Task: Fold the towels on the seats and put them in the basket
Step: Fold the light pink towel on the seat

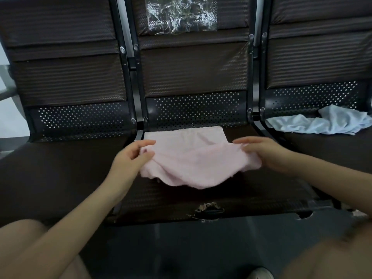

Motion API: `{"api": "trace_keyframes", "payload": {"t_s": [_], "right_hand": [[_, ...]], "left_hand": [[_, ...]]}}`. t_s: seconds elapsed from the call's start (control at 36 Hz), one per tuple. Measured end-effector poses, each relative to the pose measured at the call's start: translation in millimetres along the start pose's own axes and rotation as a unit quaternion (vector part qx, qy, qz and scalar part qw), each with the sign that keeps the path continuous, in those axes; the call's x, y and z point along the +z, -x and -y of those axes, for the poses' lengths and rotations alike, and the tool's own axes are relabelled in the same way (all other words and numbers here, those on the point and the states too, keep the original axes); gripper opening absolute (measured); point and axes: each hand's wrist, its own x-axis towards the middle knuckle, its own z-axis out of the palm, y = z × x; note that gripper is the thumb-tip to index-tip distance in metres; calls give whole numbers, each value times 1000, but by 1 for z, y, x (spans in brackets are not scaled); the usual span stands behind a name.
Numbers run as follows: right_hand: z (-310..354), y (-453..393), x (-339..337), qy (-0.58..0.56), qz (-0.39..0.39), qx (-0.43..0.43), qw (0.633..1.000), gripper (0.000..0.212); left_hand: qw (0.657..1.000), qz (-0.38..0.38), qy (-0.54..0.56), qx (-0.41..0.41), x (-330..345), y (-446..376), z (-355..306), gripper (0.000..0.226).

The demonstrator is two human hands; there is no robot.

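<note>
A pink towel (pixel 193 158) lies on the middle seat (pixel 201 198) of a dark bench, its near edge lifted and sagging in the middle. My left hand (pixel 132 156) pinches the towel's near left corner between thumb and fingers. My right hand (pixel 263 152) grips the near right corner, fingers curled over the cloth. A crumpled light blue towel (pixel 322 122) rests at the back of the right seat. No basket is in view.
The bench has three dark padded seats with perforated metal backs; the left seat (pixel 60 168) holds nothing. A clear plastic sheet (pixel 181 15) is stuck on the middle backrest. The middle seat's front edge is torn (pixel 209 210). Dark floor lies below.
</note>
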Motion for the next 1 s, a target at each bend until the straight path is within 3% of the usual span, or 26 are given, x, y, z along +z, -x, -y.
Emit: {"api": "trace_keyframes", "payload": {"t_s": [0.06,0.14,0.22,0.28,0.33,0.39,0.47,0.53,0.64,0.72,0.81,1.0], "right_hand": [[7,3,-8,-61,-38,8,997,30],[8,3,-24,-94,-91,36,991,32],[0,0,-34,-68,-138,59,986,34],[-7,-4,-36,-51,-142,82,985,41],[-12,-7,-33,1,-138,117,984,50],[-16,-9,-29,132,-139,121,974,57],[-14,-9,-17,314,-112,54,941,55],[-11,-7,-7,347,-75,0,935,46],[-8,-4,17,403,61,-55,912,24],[-19,-2,38,459,132,-70,876,26],[-27,-5,51,512,145,-106,840,35],[-34,-16,57,509,128,-170,834,27]], "left_hand": [[997,6,68,-32,0,5,-8,19],[999,-5,27,-34,-4,0,-6,18],[988,5,-153,-13,-10,-10,6,15],[948,32,-316,14,-13,-17,22,17],[909,49,-415,7,-16,-23,40,28],[886,52,-459,-31,-18,-29,56,42],[865,23,-502,-9,-14,-35,66,53],[863,47,-500,58,-2,-31,65,49],[866,174,-448,139,29,-16,61,38],[851,224,-447,159,44,-12,68,42],[835,243,-460,179,49,-16,76,38],[842,240,-437,207,54,-28,83,27]]}}
